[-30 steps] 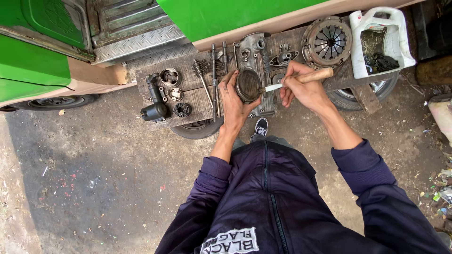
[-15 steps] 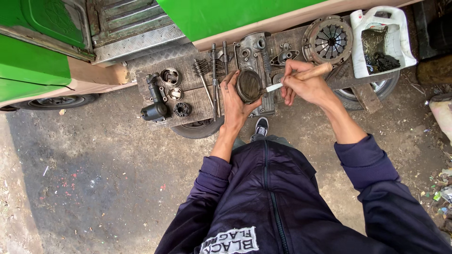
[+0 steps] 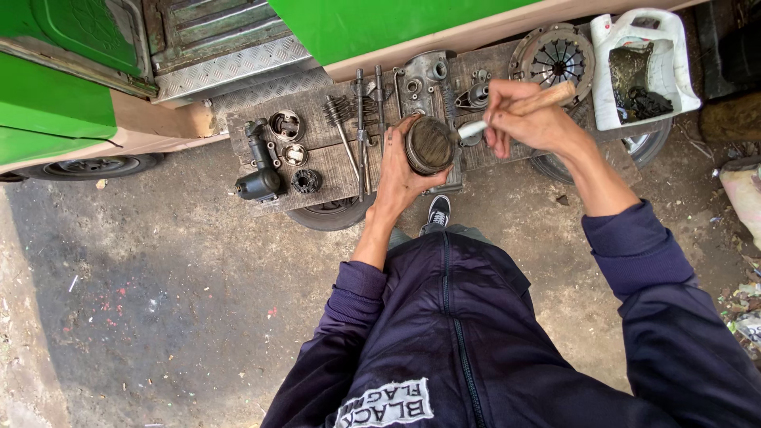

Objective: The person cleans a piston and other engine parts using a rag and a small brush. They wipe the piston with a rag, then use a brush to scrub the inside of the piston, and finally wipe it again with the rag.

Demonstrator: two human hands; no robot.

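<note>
The piston point(image 3: 430, 145), a round, grimy metal cylinder, was gripped in the left hand point(image 3: 399, 170), fingers wrapped around its side. The right hand point(image 3: 529, 120) was closed on a wooden-handled brush point(image 3: 515, 108), whose pale tip touched the piston's edge. Just beyond both hands lay a rough wooden board point(image 3: 333, 162) carrying dark metal parts: two shafts point(image 3: 361, 119), smaller pistons point(image 3: 286, 127) and a round clutch plate point(image 3: 552, 57). Beyond the right hand stood a cut white plastic jug point(image 3: 678, 63). Below was stained concrete ground point(image 3: 143, 293), outdoors beside a green vehicle point(image 3: 55, 103).

Around the wooden board point(image 3: 333, 162), bare ground lies open on the near side; its top is crowded (pistons point(image 3: 286, 125), shafts point(image 3: 361, 127), clutch plate point(image 3: 552, 57)), and the green vehicle point(image 3: 380, 20) blocks the far side.
</note>
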